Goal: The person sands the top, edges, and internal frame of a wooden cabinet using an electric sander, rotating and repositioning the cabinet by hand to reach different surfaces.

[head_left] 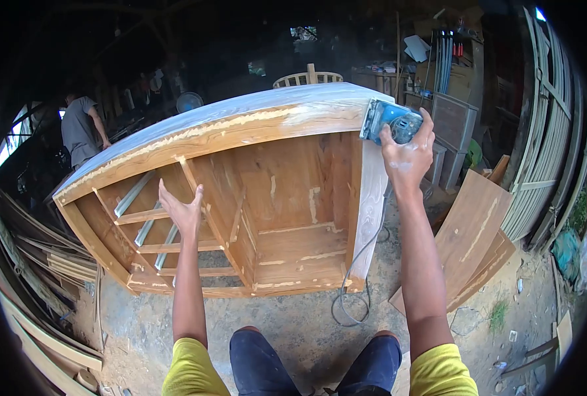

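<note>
A wooden cabinet (293,254) stands before me, its front open, with pale filler streaks along the frame and whitish dust on the top edge. My right hand (409,155) is wrapped round a blue electric sander (402,124), which rests against the cabinet's upper right corner. The sander's grey cord (354,317) hangs down and loops near the floor. My left hand (183,210) is in front of the drawer openings with thumb and fingers apart and nothing in it. It is close to the upright divider (204,204); whether it touches cannot be seen.
Loose wooden panels (475,221) lean at the right. Wood strips (49,264) are piled at the left. Another person (82,132) stands behind the cabinet at the far left. A chair back (307,78) rises behind it, and tall slats (551,132) line the right side.
</note>
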A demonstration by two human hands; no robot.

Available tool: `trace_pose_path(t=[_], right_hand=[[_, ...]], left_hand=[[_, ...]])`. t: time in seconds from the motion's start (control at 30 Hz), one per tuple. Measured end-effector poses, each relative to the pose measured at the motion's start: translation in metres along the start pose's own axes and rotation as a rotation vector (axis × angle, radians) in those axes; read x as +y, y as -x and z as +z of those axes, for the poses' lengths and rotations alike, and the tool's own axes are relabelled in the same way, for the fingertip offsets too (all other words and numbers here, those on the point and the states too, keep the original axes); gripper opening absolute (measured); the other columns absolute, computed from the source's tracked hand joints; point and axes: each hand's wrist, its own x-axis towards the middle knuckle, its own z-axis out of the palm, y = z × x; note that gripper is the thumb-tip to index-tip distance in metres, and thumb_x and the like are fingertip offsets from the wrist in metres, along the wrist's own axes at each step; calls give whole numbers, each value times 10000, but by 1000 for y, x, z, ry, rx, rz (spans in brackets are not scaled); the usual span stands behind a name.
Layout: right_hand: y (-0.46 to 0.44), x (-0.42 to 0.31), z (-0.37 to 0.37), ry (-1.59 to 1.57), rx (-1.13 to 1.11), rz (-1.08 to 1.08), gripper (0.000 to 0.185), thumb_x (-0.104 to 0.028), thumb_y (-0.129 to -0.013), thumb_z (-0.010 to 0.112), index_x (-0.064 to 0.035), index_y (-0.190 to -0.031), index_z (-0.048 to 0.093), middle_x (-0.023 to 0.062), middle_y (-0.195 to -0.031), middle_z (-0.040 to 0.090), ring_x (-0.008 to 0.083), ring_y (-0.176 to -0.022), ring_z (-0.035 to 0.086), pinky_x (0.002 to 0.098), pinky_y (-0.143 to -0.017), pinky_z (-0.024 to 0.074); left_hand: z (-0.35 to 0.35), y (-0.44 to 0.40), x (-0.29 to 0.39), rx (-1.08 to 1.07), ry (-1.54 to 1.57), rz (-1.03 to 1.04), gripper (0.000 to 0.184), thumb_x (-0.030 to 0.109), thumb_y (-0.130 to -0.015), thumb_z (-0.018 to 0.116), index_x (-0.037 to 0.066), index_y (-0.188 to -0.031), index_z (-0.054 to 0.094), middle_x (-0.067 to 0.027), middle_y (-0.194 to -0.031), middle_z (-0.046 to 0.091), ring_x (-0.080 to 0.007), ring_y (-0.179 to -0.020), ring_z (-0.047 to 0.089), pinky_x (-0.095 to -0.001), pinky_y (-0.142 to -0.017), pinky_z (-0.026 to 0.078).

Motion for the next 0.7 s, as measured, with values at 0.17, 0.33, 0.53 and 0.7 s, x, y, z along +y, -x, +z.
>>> trace_pose_path(t=[0.17, 0.33, 0.53, 0.7], right_hand=[[20, -31, 20, 42, -5, -134, 820, -310, -839, 868, -24, -1517, 505, 272, -1169, 630, 463, -981, 738, 511, -824, 637], [66, -100, 53, -42, -75, -274, 775, -234, -831, 883, -21, -1494, 543, 255, -1171, 650, 419, -932, 753, 462, -722, 657], [146, -202, 99, -155, -366, -443, 959, -250, -720, 944, -120, -1571, 522, 283, -1309, 558, 424, -921, 772, 466, -673, 680], [163, -232, 113, -78, -501, -470, 992, -234, -727, 940, -143, -1600, 478, 302, -1367, 518, 482, -948, 764, 490, -695, 685]], left_hand=[[13, 20, -19, -238, -408, 67, 867, 450, -832, 893, -70, -1457, 593, -332, -1376, 656, -392, -1378, 586, -532, -1221, 393], [20, 11, -32, -390, -318, -36, 580, 399, -862, 845, -72, -1182, 734, -289, -984, 786, -484, -1003, 729, -538, -1075, 492], [14, 10, -37, -431, -303, 36, 645, 428, -877, 829, -116, -1198, 702, -324, -925, 757, -454, -973, 739, -496, -1050, 504], [6, -8, -43, -609, -285, 52, 740, 475, -849, 843, -142, -1225, 682, -345, -950, 761, -465, -971, 747, -502, -1002, 515]])
